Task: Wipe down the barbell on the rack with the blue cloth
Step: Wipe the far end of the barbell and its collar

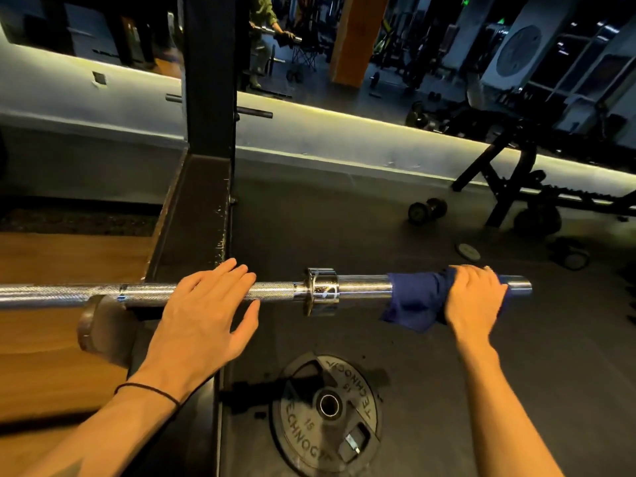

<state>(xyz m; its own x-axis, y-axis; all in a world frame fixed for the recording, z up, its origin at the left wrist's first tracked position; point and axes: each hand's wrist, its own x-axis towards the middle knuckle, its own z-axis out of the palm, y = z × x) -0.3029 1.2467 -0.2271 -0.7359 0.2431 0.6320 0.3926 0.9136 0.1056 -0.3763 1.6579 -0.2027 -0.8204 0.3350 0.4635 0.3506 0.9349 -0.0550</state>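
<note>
Barbell (144, 292) lying across the frame from 9 o'clock to 3 o'clock, resting in a rack hook (103, 325) down at about 8. Left hand (203, 315) flat over the knurled shaft just left of the collar (321, 290), fingers straight and spread toward 1 o'clock, thumb out to the side, not wrapped around anything. Thin black band (148, 390) round that wrist. Right hand (473, 297) out at 3 o'clock on the sleeve, fingers curled over the top and clamping the blue cloth (416, 301) against the steel. Cloth bunched around the sleeve, a loose flap hanging below, bare sleeve tip poking out past the hand toward 3. Black rack upright (210, 80) standing at 12 o'clock behind the bar. Weight plate (327, 404) flat on the dark floor at 6 o'clock, under the collar. Dumbbell (426, 210) on the floor around 2 o'clock, near the legs of a bench (509, 173). Mirror (344, 36) along the wall up top, showing a dim gym.
</note>
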